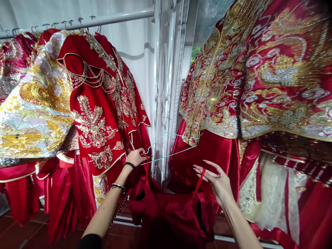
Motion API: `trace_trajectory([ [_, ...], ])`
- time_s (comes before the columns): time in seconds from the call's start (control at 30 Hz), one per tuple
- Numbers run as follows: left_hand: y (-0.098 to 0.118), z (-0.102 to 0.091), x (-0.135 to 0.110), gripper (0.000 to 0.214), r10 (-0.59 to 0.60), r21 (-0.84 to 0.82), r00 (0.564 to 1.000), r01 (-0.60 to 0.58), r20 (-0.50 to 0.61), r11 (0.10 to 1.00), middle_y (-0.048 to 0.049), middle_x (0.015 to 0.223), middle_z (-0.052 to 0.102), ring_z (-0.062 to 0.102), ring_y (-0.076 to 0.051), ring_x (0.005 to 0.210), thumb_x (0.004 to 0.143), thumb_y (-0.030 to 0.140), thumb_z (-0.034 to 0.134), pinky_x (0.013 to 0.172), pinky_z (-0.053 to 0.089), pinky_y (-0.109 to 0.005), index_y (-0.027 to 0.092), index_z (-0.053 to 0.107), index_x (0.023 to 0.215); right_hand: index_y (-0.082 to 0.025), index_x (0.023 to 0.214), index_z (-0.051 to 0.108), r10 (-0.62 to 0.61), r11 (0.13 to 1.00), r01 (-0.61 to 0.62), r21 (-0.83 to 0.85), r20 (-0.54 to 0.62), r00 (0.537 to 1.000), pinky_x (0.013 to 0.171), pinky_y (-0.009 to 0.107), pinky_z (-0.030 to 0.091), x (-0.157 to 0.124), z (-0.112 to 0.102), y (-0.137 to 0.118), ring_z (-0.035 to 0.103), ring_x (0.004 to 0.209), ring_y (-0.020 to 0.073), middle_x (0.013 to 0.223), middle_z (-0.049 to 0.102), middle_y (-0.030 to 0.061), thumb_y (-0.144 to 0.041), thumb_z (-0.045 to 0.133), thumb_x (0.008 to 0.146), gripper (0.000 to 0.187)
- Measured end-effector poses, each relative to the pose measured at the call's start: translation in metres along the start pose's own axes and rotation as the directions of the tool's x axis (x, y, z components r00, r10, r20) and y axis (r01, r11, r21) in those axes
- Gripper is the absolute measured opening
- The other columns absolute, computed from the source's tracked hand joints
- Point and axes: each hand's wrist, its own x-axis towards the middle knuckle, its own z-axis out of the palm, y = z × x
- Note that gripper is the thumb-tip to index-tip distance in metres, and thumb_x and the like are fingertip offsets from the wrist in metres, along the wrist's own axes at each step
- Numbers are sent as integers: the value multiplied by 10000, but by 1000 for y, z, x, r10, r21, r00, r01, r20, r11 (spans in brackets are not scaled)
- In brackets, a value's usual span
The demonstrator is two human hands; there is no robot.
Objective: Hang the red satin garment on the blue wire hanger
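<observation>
My left hand (136, 157) is closed on one end of a thin light-blue wire hanger (169, 143) together with a red loop of a plain red satin skirt (171, 214). The skirt hangs below both hands. My right hand (216, 178) has its fingers spread, with the skirt's other red loop (199, 180) running over the fingers. The hanger's far end reaches toward a gold-embroidered red jacket (215, 86).
A metal rail (103, 20) at upper left carries several embroidered red and gold garments (98, 103). More such robes (285, 76) hang at right. White curtain and clear plastic covers (166, 86) fill the middle. Red tiled floor (20, 235) lies below.
</observation>
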Motion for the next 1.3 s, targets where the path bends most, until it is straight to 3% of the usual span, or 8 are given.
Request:
trace_trajectory([
  [0.17, 11, -13, -1, 372, 15, 190, 993, -36, 113, 981, -9, 673, 643, 602, -196, 724, 636, 606, 533, 579, 368, -244, 239, 595, 631, -178, 1053, 506, -1, 1000, 1, -3, 0, 1000, 765, 362, 531, 0, -4, 3, 649, 856, 260, 835, 706, 116, -295, 779, 548, 585],
  [0.37, 13, -28, 2, 378, 83, 256, 994, -98, 67, 962, -23, 600, 621, 602, -217, 701, 612, 602, 562, 657, 391, -288, 225, 587, 631, -180, 1056, 505, -1, 1000, 1, -24, -14, 1000, 783, 383, 520, 0, -9, -1, 643, 875, 268, 857, 703, 119, -300, 776, 553, 584],
  [0.5, 5, -24, 5, 344, 121, -116, 992, -116, 35, 986, 24, 508, 549, 535, -137, 528, 665, 548, 554, 535, 367, -233, 206, 562, 700, -174, 1051, 508, 0, 1000, 0, -21, -21, 1000, 801, 409, 510, -1, -7, -1, 642, 873, 278, 850, 703, 122, -304, 780, 543, 591],
  [0.6, 2, -17, 6, 417, 166, -472, 975, -79, 146, 878, 80, 424, 463, 439, -96, 392, 618, 498, 628, 445, 333, -210, 191, 531, 882, -171, 1052, 506, 15, 1000, -15, -12, -21, 1000, 816, 422, 503, -3, -4, 2, 643, 870, 281, 844, 704, 124, -303, 786, 531, 606],
  [0.7, 2, -12, 6, 484, 188, -587, 964, -42, 190, 809, 115, 405, 384, 355, -69, 350, 603, 475, 645, 403, 286, -193, 175, 509, 958, -172, 1053, 504, 26, 1000, -26, -10, -24, 999, 817, 416, 503, -7, -4, 5, 644, 869, 275, 844, 704, 124, -306, 785, 533, 606],
  [0.87, 3, -6, 1, 372, 192, -492, 981, -161, 14, 855, 103, 444, 351, 332, -62, 409, 693, 454, 548, 439, 280, -179, 184, 556, 949, -169, 1056, 502, 33, 999, -33, -20, -35, 999, 819, 426, 500, -9, -10, 9, 643, 870, 276, 845, 703, 127, -308, 783, 532, 610],
  [1.07, 11, 2, -10, 316, 97, -371, 976, -166, -197, 914, 87, 460, 419, 423, -82, 438, 762, 460, 468, 497, 334, -191, 223, 564, 947, -170, 1056, 506, 14, 999, -15, -32, -35, 999, 815, 423, 501, -5, -11, 11, 641, 878, 278, 855, 702, 124, -307, 774, 547, 591],
  [1.3, 18, 0, -12, 254, 87, -242, 979, -131, -184, 961, 86, 461, 488, 497, -107, 446, 755, 392, 481, 510, 354, -202, 241, 504, 958, -177, 1027, 523, 32, 999, -33, -27, -39, 999, 784, 381, 520, -8, -12, 13, 648, 859, 261, 848, 705, 113, -302, 770, 556, 546],
])
